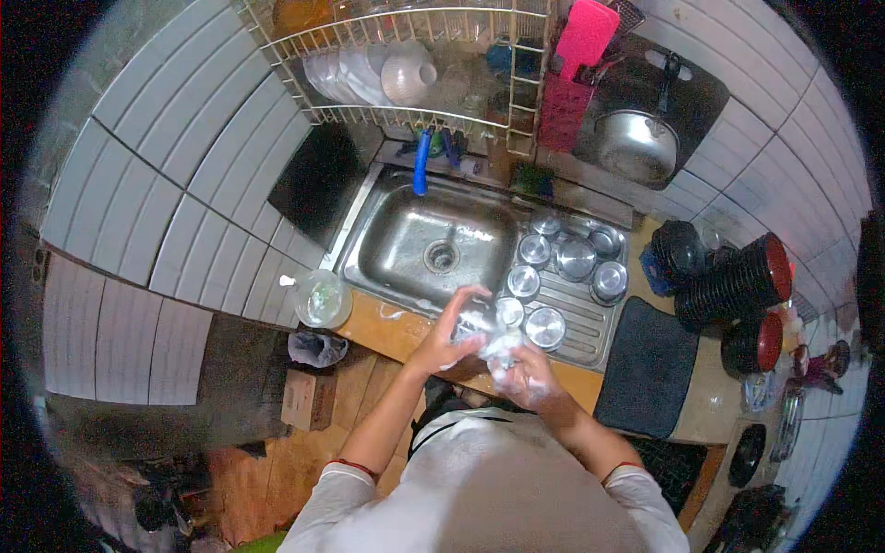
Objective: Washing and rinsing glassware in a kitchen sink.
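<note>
My left hand (442,345) curves its fingers and thumb around a shiny metal cup (473,323) above the sink's front edge. My right hand (527,377) is coated in white suds and presses a foamy scrubber (506,345) against the cup's right side. Foam hides the scrubber's exact shape. Just beyond the hands, several round metal containers (523,282) stand on the ribbed steel drainboard (574,311). To their left is the stainless steel sink basin (394,238), wet inside, with its drain (441,256) in view.
A blue faucet spout (420,173) hangs over the basin. At the counter's left end stands a clear tub (322,298) with sudsy contents. A dark mat (646,366) and stacked black bowls (726,283) lie to the right. The wire dish rack (415,110) overhangs the back.
</note>
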Action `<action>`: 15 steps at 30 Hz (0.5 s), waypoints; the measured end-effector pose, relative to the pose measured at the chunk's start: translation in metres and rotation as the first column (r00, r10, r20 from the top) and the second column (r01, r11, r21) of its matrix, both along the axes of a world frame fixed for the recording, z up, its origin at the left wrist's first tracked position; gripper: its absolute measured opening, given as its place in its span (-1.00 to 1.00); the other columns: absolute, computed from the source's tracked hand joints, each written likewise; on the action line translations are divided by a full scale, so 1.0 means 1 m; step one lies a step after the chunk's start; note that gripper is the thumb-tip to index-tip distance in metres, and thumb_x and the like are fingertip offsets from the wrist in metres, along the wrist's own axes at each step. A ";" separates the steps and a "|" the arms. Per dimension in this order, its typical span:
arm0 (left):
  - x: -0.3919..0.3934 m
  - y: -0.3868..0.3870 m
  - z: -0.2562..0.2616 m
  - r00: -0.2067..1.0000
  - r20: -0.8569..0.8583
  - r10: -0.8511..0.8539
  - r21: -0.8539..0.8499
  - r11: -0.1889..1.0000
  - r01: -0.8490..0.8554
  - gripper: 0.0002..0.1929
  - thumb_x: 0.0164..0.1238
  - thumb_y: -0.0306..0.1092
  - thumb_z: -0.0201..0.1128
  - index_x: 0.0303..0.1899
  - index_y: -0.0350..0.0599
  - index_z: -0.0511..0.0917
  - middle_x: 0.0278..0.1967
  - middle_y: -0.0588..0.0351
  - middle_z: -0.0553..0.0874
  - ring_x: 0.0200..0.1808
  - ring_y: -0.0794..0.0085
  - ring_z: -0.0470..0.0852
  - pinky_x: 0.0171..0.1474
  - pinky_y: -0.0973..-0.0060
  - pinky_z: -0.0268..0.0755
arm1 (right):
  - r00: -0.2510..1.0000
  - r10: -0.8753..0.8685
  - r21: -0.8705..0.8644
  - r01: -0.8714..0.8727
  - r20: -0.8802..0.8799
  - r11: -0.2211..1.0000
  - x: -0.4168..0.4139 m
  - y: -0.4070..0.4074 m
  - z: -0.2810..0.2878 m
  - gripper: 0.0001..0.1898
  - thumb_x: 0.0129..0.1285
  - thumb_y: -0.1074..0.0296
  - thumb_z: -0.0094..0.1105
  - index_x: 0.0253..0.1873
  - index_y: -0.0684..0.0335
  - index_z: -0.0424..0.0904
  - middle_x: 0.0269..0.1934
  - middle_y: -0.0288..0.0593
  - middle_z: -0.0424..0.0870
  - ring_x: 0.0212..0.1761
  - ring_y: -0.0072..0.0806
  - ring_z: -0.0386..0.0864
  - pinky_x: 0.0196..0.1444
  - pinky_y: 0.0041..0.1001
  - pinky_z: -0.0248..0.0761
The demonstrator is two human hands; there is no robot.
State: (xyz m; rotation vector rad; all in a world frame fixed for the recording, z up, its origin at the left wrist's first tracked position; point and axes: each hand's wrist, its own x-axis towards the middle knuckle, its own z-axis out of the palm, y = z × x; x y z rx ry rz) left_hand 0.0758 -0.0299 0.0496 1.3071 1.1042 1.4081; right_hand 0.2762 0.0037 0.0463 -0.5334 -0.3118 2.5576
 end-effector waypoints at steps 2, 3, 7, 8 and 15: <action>0.007 -0.006 -0.003 0.954 0.295 0.057 -0.126 0.992 -0.021 -0.32 0.30 0.07 0.32 0.31 -0.16 0.36 0.18 0.07 0.50 0.11 0.38 0.58 0.02 0.33 0.55 | 0.999 -0.025 -0.008 0.024 -0.035 1.000 0.008 0.000 -0.008 -0.71 0.54 0.39 -0.08 0.28 0.22 0.34 -0.02 -0.06 0.64 -0.28 -0.41 0.67 -0.45 -0.52 0.50; 0.010 -0.007 -0.005 0.879 0.452 0.152 -0.227 0.973 -0.052 -0.27 0.28 0.12 0.32 0.36 -0.05 0.30 0.19 0.09 0.50 0.06 0.39 0.60 -0.15 0.38 0.54 | 0.999 -0.053 -0.006 0.053 -0.007 0.999 0.012 0.002 -0.009 -0.71 0.55 0.37 -0.09 0.27 0.24 0.35 0.00 -0.06 0.64 -0.25 -0.40 0.68 -0.45 -0.52 0.50; 0.018 -0.009 -0.009 0.679 0.708 0.194 -0.282 0.959 0.019 -0.21 0.30 0.08 0.35 0.49 0.14 0.21 0.22 0.10 0.50 -0.04 0.42 0.62 -0.36 0.48 0.57 | 0.955 -0.296 0.382 0.261 0.036 0.887 0.024 0.011 0.007 -0.56 0.47 0.39 -0.02 0.39 0.37 0.29 0.12 0.06 0.61 0.00 -0.26 0.68 -0.14 -0.33 0.60; 0.020 -0.008 -0.009 0.768 0.609 0.196 -0.275 0.961 -0.027 -0.24 0.31 0.00 0.34 0.48 0.07 0.24 0.25 0.07 0.48 -0.03 0.41 0.61 -0.28 0.46 0.59 | 0.921 -0.389 0.456 0.342 0.011 0.821 0.025 0.012 0.014 -0.47 0.40 0.35 0.08 0.41 0.41 0.30 0.17 0.08 0.60 0.14 -0.15 0.63 0.10 -0.23 0.55; 0.045 -0.010 0.011 0.997 -0.048 0.062 -0.143 0.987 -0.068 0.00 -0.03 -0.19 0.60 0.47 -0.29 0.24 0.31 -0.03 0.51 0.29 0.33 0.50 0.38 0.39 0.29 | 0.782 -0.623 0.855 -0.325 0.004 -0.403 0.027 0.039 0.051 -0.58 0.09 0.29 0.41 0.06 0.29 0.67 0.08 0.07 0.60 0.13 0.00 0.59 0.25 -0.21 0.41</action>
